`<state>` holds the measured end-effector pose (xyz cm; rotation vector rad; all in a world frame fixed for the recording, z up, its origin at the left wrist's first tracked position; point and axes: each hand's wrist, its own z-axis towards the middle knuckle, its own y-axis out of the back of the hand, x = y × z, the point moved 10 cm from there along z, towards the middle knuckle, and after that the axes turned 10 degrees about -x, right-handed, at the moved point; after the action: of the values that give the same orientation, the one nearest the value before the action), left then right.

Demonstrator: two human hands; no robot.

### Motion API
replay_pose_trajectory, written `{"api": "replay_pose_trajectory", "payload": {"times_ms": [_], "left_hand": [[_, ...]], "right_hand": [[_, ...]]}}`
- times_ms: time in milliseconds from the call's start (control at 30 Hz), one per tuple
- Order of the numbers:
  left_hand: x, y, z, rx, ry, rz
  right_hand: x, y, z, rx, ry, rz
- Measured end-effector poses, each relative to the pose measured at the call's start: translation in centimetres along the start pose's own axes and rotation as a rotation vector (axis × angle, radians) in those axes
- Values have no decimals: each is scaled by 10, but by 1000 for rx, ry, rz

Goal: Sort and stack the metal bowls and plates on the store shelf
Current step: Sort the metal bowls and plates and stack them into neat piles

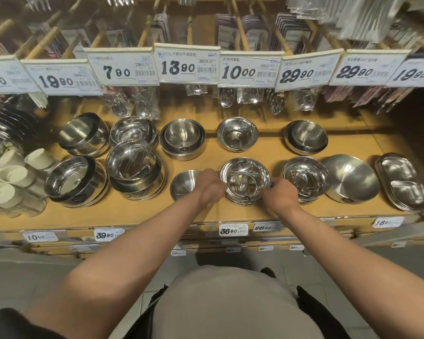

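Bare shelf (274,148) between bowl rows — hanging spoons (227,96) overhead

we see: wooden shelf (157,214) under the fingers | price tags (186,63) beyond them | grey tiled floor (34,277) below

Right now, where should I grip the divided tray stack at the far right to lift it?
Take the divided tray stack by its two long rims, one hand from each side. It lies flat and shallow, and its left rim sits close to the upturned bowl, so go in carefully there.
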<state>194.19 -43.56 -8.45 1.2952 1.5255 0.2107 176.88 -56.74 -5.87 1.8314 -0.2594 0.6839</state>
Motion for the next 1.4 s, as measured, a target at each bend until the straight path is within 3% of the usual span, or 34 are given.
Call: {"api": "replay_pose_trajectory", "payload": {"times_ms": [633, 1000, 1267, 1400], "left_hand": [[-9, 10, -3, -23, -21, -83], [-2, 2, 0, 48, 22, -155], [-9, 12, -11, 58, -49, -92], [10, 54, -16, -54, -100, -172]], "right_hand": [[-5, -1, -4, -23, -76, 2], [-7, 1, -6, -13, -68, 32], [-1, 7, -10, 7, -38, 44], [23, 25, -25, -50, 101, 100]]}}
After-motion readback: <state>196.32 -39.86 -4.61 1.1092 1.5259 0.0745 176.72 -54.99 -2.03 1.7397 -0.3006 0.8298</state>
